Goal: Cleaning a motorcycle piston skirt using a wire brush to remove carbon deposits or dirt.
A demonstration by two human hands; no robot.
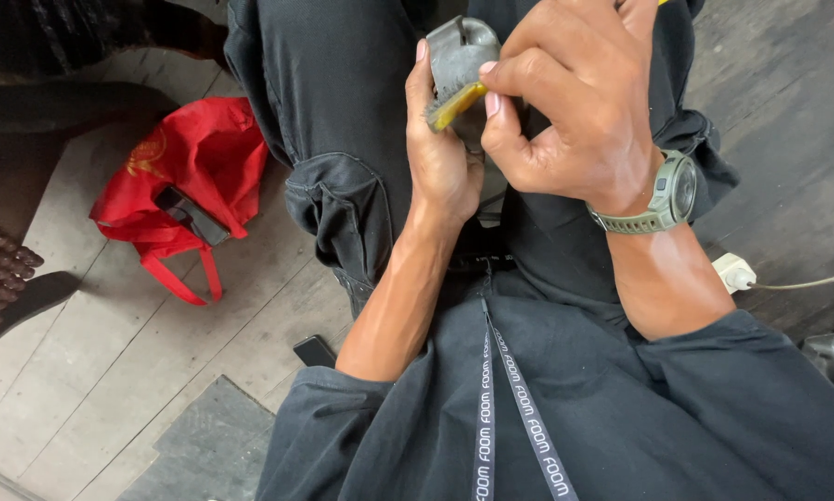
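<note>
We are in the middle of brushing a grey metal part (461, 57), held up over our lap, above the black trousers (343, 111). Our left hand (440, 158) is wrapped around the part from below and behind, thumb up along its left edge, fingers closed on it. Our right hand (575, 102) is closed around a small yellow-handled brush (454, 105), pinching the handle between thumb and curled fingers, with the bristles pressed against the lower face of the part.

As we judge it, the scrubbing step is under way; carrying on calls for short strokes across the surface while the left hand keeps the part steady and turns it to bring fresh areas under the bristles.

Both forearms rise from the lap, left wrist straight, right wrist bent inward, with an olive wristwatch (669, 197) on it. On the wooden floor (111, 353) lie a red bag (190, 162) to the left and a white plug (734, 273) to the right.
</note>
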